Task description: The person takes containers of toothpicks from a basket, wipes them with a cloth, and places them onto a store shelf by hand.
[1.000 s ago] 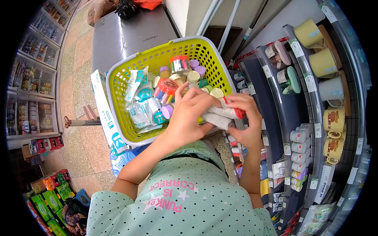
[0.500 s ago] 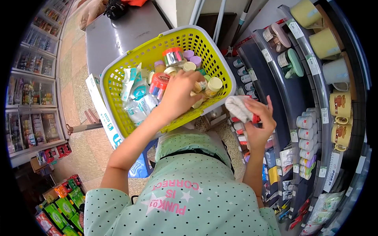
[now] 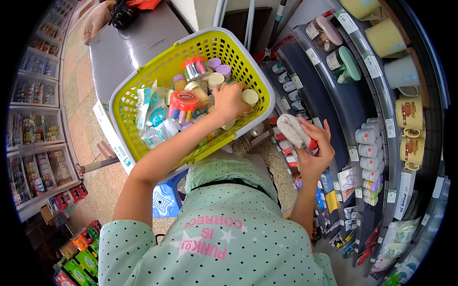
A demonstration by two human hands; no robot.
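Observation:
My left hand [image 3: 230, 102] reaches into a yellow-green plastic basket [image 3: 143, 71] with a grey rim. Its fingers curl down among small jars, hiding whatever they grip. Beside them is a cream-lidded jar [image 3: 250, 97]; a jar of toothpicks [image 3: 199, 94] lies to the left of the hand. A red-lidded tub [image 3: 184, 102] with colourful contents sits near my wrist, and another red-lidded jar [image 3: 194, 69] stands farther back. White-and-teal packets [image 3: 155, 112] fill the basket's left side. My right hand [image 3: 315, 150], outside the basket, pinches a folded greyish-white cloth [image 3: 292, 129] with a red part.
The basket stands by a grey tabletop [image 3: 143, 40]. To the right, shelves carry mugs [image 3: 402, 76], green and pink brushes [image 3: 344, 64] and white bottles [image 3: 369, 150]. A blue stool [image 3: 166, 200] is below the basket. Glass-fronted cabinets [image 3: 36, 124] line the left.
The view has shifted, so the basket appears farther left. My left hand has moved away from the red-lidded tub and deeper among the jars. My right hand still holds the cloth.

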